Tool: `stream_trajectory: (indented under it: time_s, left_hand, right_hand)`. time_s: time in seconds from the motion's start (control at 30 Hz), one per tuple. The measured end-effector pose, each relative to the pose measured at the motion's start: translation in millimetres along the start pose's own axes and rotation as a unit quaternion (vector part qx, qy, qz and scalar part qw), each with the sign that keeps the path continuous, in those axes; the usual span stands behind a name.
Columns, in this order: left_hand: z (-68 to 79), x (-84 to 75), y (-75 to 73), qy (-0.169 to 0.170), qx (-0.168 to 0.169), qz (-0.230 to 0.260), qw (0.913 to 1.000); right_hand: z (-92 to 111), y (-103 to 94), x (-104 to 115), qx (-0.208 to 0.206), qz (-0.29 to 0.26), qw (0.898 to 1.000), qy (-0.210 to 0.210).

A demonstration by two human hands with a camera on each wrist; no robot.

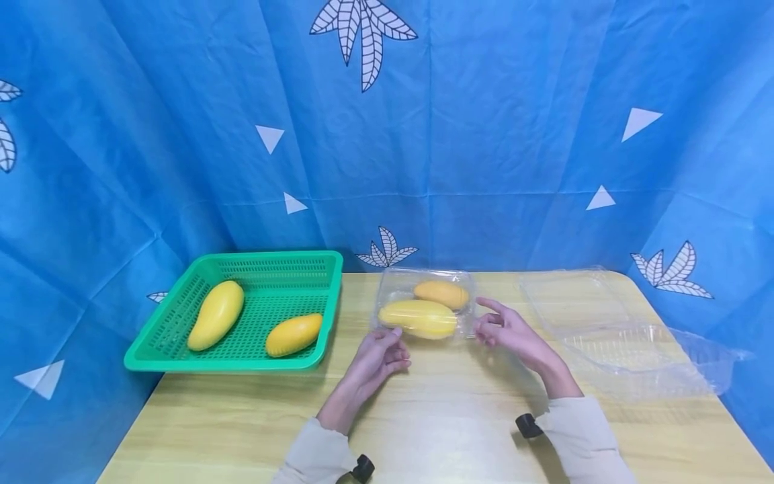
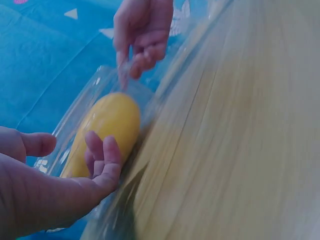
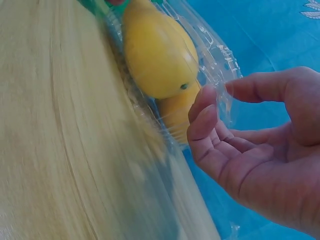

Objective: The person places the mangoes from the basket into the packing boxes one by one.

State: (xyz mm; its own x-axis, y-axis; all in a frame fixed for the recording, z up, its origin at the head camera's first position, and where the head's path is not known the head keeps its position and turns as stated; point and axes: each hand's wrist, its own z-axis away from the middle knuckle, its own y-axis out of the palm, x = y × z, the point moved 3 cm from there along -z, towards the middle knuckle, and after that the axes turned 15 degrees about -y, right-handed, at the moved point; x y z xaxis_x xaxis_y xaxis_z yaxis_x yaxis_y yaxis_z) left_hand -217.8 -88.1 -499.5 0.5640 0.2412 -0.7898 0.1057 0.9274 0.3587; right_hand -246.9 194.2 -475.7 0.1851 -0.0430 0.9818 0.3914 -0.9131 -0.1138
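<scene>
blue cloth (image 1: pixel 496 141) backs a pale wooden table (image 1: pixel 441 417) where loosely spread hands (image 1: pixel 376 356) (image 1: pixel 514 335) surround a clear box (image 1: pixel 394 288)

We can read no text, label, brand or number in any of the three views — the printed marks we make out are white, dark-outlined leaf shapes (image 1: pixel 370 50) and plain white triangles (image 1: pixel 638 123) on the blue creased fabric curtain (image 1: pixel 484 134) along the far, left and right sides.
</scene>
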Motion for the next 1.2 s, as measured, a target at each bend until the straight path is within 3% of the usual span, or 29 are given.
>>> stream_trajectory:
  time_s: [0.27,0.5,0.7,1.0,1.2]
  left_hand:
    - [0.0,13.0,24.3,-0.012,0.030,-0.045,0.9985]
    - [-9.0,18.6,48.4,-0.005,0.051,-0.037,0.9980]
    - [-20.9,24.8,68.6,-0.016,0.054,0.000,0.9984]
    - [-36.6,31.3,88.8,-0.031,0.018,0.065,0.9972]
    - [-44.7,34.8,98.7,-0.048,0.000,0.117,0.9919]
  right_hand:
    - [0.5,-4.7,-5.2,-0.023,0.009,1.000,-0.014]
    - [-2.3,-9.4,-8.1,-0.057,0.016,0.998,-0.008]
    - [-3.9,-10.5,-9.1,-0.090,0.015,0.996,0.014]
    - [-5.1,-7.3,-8.4,-0.093,0.017,0.995,0.021]
    - [-4.8,-6.1,-8.4,-0.089,0.021,0.996,0.024]
